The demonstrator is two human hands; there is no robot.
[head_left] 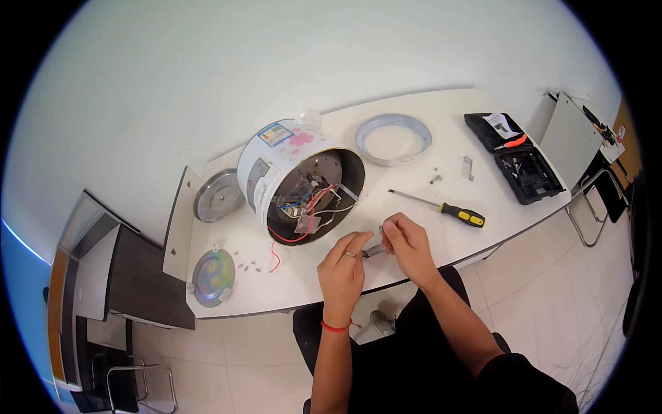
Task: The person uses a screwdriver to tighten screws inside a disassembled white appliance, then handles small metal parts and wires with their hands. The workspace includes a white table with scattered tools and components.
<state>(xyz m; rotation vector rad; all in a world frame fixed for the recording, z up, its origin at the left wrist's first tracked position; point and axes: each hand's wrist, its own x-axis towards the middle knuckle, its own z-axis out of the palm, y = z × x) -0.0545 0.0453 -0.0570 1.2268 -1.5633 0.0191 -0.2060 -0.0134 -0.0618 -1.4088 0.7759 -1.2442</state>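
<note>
1. the left hand [341, 272], with a red string around its wrist, is near the front edge of the counter [455, 114]; its grip is pinched onto a small metal part [374, 250].
2. the right hand [412, 250] comes in from the other side, its grip also closed at the fingertips on that part; the fingers hide much of its shape.
3. the small metal part is between the two hands, just in front of the rice cooker [293, 162].
4. the rice cooker, white with pink flowers, lies on its side, its open bottom turned toward the hands, with coloured wires [314, 200] inside and a red one trailing onto the counter.
5. to the right of it lie a pale ring [394, 162], a yellow and black screwdriver [463, 214], a few small screws [436, 178], a bent metal bracket [469, 169] and an open black toolbox [527, 176].
6. to the left are a round metal lid [219, 196], a shiny rainbow-tinted disc [214, 277] and, just beside the disc, more loose screws [247, 263].
</note>
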